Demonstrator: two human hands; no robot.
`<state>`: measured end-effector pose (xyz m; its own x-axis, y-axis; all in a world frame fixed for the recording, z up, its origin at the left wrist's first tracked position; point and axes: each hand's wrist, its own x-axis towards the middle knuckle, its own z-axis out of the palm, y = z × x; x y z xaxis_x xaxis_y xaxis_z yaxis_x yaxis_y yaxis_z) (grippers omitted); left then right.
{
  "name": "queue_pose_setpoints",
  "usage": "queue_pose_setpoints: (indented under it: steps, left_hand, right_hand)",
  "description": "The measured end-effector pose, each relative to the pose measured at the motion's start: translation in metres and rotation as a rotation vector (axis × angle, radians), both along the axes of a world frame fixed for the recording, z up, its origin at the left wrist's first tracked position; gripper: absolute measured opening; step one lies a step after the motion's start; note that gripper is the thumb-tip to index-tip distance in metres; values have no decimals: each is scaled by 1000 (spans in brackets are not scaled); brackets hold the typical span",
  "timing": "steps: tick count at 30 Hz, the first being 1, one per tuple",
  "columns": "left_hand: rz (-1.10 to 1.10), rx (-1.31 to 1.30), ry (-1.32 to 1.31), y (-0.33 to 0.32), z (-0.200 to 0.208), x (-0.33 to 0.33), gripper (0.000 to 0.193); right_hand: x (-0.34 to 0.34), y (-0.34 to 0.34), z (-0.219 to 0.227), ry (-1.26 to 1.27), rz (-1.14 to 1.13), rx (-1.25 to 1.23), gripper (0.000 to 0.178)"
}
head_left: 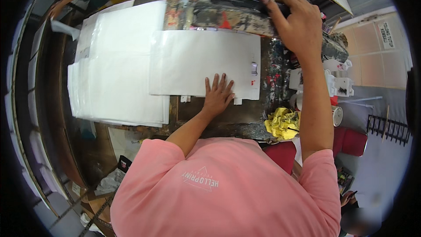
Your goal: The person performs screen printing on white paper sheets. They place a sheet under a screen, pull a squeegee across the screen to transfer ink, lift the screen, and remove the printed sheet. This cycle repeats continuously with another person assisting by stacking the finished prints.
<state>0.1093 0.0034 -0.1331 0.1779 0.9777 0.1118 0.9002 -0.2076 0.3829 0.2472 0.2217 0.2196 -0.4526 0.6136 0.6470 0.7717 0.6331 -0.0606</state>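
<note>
My left hand (218,95) lies flat with spread fingers on the near edge of a white sheet (197,59), possibly a flat plastic bag. The sheet rests on a dark, ink-stained work table (204,120) and carries a small red mark near its right side. At the far right, my right hand (301,23) is closed over the end of a dark, ink-stained frame (239,2), the thumb on its near side. Its other fingertips are partly hidden behind the frame. Left of the sheet, a thick pile of white sheets (120,77) overlaps its edge.
Crumpled yellow material (283,123) sits at the table's right corner, close to my right forearm. White containers (337,83) stand beyond that arm. A dark rack (61,105) runs along the left. Another person's arm (70,0) reaches in at the far left, beside a white sheet.
</note>
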Motion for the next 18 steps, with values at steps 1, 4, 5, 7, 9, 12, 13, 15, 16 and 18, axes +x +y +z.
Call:
queue_pose_setpoints:
  steps: [1,4,5,7,9,12,13,15,16,18]
  left_hand:
    - [52,13,-28,2,13,2,67]
    - [158,20,-245,15,71,-4,84]
    - [113,15,-644,15,105,-9,87]
    - [2,-7,-1445,15,173,-25,95]
    - [61,-86,-2084,-2,204,-44,100]
    - [755,-476,-2343,-31,180,-52,114]
    - [767,-563,-2253,-40,157,-53,117]
    - [792,-705,-2072,-48,95,-58,124]
    - [767,-748,-2076,-47,71,-64,126]
    - [730,-842,-2087,-48,39,-68,130]
  right_hand:
    - [2,2,0,10,17,5,53]
    - [0,-6,-3,35,14,-61,54]
    - [1,-15,-8,11,-5,-84,55]
    - [8,-34,-29,-40,-45,-120,58]
    - [18,-65,-66,-131,-15,-249,64]
    - [35,-100,-123,-361,16,-601,51]
    - [43,-105,-153,-365,62,-652,46]
    - [50,-130,-207,-253,74,-561,51]
    - [51,-140,-226,-255,73,-589,51]
    - [52,-157,-252,-265,71,-659,51]
